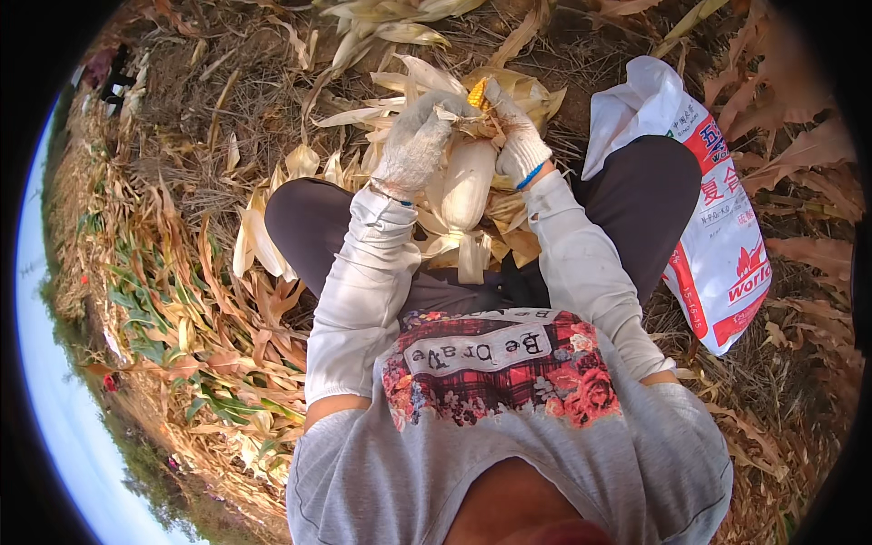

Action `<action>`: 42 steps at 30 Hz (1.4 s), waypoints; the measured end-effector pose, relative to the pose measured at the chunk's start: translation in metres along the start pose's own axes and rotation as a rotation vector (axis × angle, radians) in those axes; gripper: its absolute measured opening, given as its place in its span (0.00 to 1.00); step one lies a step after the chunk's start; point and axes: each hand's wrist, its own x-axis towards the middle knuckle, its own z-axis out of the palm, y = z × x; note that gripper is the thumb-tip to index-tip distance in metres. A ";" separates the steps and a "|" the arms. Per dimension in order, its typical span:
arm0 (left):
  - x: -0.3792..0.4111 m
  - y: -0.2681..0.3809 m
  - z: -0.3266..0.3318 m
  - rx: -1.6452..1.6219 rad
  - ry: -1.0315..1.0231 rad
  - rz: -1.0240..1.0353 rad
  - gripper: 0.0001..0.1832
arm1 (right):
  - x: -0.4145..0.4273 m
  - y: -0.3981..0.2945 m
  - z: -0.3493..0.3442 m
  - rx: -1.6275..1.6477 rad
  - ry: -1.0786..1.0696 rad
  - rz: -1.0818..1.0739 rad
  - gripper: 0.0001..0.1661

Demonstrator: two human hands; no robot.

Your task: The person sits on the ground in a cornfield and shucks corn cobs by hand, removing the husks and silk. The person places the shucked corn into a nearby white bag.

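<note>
An ear of corn (478, 95) with yellow kernels bared at its tip is held between my two gloved hands, in front of my crossed legs. My left hand (417, 139), in a dirty white knit glove, grips the ear and its dry husk from the left. From the right, my right hand (519, 133), in a similar glove with a blue cuff edge, pinches the husk beside the kernels. Pale husk leaves (469, 184) hang below the hands towards my lap. More peeled husks (545, 99) lie behind and around the hands.
A white and red woven fertilizer sack (725, 231) lies by my right knee. Loose husks (259, 238) are beside my left knee. Cut corn stalks with green and dry leaves (197, 306) are heaped at the left. Straw-littered soil (204, 122) lies ahead.
</note>
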 end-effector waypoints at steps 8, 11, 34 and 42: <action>-0.001 0.013 -0.008 0.551 -0.197 0.255 0.29 | 0.034 0.019 -0.036 -0.067 -0.059 0.021 0.20; 0.010 -0.001 -0.004 0.620 -0.181 0.122 0.25 | 0.044 0.025 -0.052 0.006 -0.086 0.043 0.25; -0.110 0.047 0.019 -0.148 0.010 0.098 0.14 | 0.038 -0.007 -0.073 0.093 -0.007 -0.107 0.11; -0.055 0.074 0.007 -0.392 0.452 0.036 0.17 | 0.007 0.040 -0.032 0.261 -0.007 -0.057 0.29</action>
